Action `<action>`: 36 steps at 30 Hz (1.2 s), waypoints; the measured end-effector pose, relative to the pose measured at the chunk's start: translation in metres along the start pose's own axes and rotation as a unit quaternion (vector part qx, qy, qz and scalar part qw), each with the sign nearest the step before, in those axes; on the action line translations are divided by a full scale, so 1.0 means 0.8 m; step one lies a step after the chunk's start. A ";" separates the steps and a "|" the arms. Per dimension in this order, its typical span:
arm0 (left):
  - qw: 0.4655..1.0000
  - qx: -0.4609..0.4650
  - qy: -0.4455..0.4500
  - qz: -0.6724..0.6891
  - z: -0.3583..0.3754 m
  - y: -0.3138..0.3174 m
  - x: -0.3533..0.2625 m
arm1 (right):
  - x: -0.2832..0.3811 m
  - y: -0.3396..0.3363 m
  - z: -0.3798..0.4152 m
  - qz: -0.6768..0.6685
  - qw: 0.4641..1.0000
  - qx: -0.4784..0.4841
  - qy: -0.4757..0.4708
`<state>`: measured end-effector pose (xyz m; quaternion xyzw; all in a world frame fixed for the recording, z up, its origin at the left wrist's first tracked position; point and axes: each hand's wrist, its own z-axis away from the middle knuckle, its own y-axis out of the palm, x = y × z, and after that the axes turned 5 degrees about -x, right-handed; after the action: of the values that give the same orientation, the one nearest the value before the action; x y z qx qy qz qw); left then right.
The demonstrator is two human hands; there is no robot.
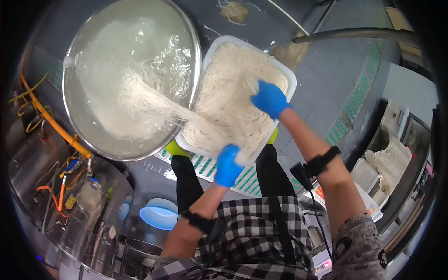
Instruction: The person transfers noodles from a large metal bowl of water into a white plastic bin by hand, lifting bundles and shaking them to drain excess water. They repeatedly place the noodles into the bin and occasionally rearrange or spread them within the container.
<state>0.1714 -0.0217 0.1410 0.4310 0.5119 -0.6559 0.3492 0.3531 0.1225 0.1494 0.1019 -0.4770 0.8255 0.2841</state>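
My left hand (228, 165), in a blue glove, is at the near edge of a white plastic crate (292, 77) with its fingers closed on pale, thin noodles (233, 100). My right hand (270, 99), gloved the same way, is over the crate's right side, fingers closed on a tuft of noodles blurred by motion. Noodles fill the crate. To the left stands a large round metal basin (198, 51) of cloudy water. A long bundle of noodles (149, 100) runs out of the water, over the basin's rim and into the crate.
A light blue bowl (158, 214) sits low at left, beside steel vats (98, 205) with an orange pipe (56, 121). Green slotted drain grating (350, 109) crosses the floor. A dark pipe (354, 33) juts in at upper right; a cloth (389, 158) lies over trays at far right.
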 end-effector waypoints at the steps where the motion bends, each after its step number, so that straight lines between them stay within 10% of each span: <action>1: 0.999 0.035 -0.011 -0.014 0.001 0.030 0.016 | -0.008 0.017 -0.020 0.002 1.000 0.007 0.000; 10: 0.981 0.153 -0.106 -0.058 0.006 0.112 0.134 | -0.064 0.112 -0.097 -0.119 0.971 -0.022 -0.206; 13: 0.987 0.135 0.025 -0.083 0.012 0.073 0.139 | -0.046 0.102 -0.077 -0.063 0.984 -0.040 -0.164; 15: 0.983 0.054 -0.156 0.075 0.019 0.036 0.169 | -0.042 0.116 -0.069 -0.103 0.985 -0.069 -0.123; 19: 0.922 -0.195 -0.194 -0.271 -0.039 -0.071 0.211 | -0.005 0.211 -0.076 -0.324 0.942 0.010 -0.092; 21: 0.865 -0.227 -0.434 0.107 -0.083 -0.092 0.217 | 0.027 0.248 -0.081 -0.492 0.865 0.101 0.011; 22: 0.866 -0.221 -0.437 0.105 -0.096 -0.100 0.223 | 0.047 0.254 -0.074 -0.576 0.797 0.162 0.076; 27: 0.760 -0.131 -0.523 0.364 -0.132 -0.100 0.249 | 0.066 0.326 -0.033 -0.454 0.787 0.379 0.174; 30: 0.707 -0.106 -0.497 0.492 -0.124 -0.111 0.239 | 0.079 0.313 -0.012 -0.255 0.856 0.428 0.137; 32: 0.683 -0.115 -0.518 0.502 -0.123 -0.119 0.206 | 0.088 0.262 0.025 -0.287 0.915 0.279 -0.042; 36: 0.615 -0.082 -0.530 0.578 -0.129 -0.132 0.204 | 0.114 0.128 0.100 -0.210 0.883 0.361 -0.213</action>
<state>0.0353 0.1008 0.0189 0.1848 -0.0650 -0.3878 0.9007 0.2125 0.0491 0.1565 0.4687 -0.1629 0.8198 0.2859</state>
